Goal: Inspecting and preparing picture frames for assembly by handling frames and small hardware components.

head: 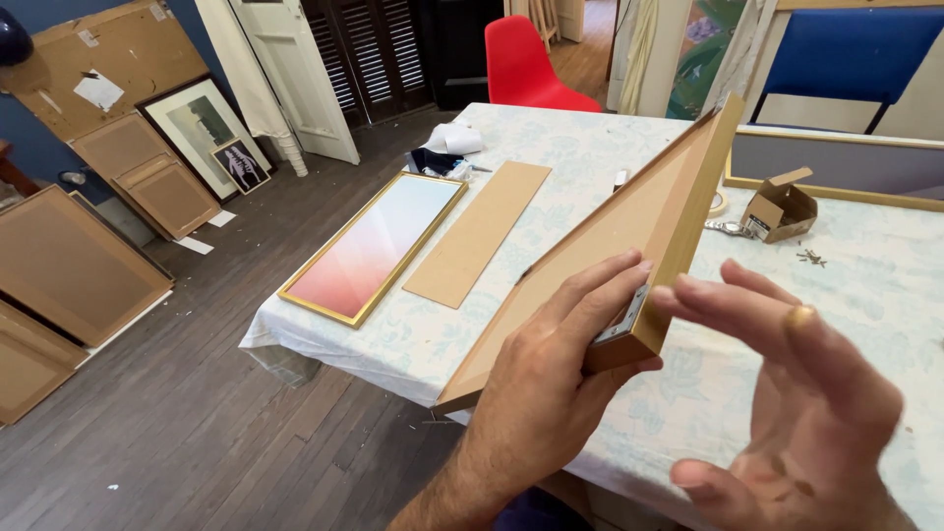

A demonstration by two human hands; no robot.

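Observation:
My left hand [551, 393] grips the near corner of a long wooden picture frame [629, 221], seen from the back with its brown backing board. The frame is tilted up off the table, its far end raised toward the right. A small metal bracket [621, 321] sits on the near corner, under my left fingertips. My right hand [796, 393] is open, fingers spread, fingertips close to that same corner beside the bracket. It holds nothing.
The table [865, 285] has a pale floral cloth. On it lie a gold-framed pink and blue picture [374, 246], a brown board strip [480, 231], a small open cardboard box [780, 206] and loose screws [812, 258]. Frames lean along the left wall; a red chair [526, 64] stands behind.

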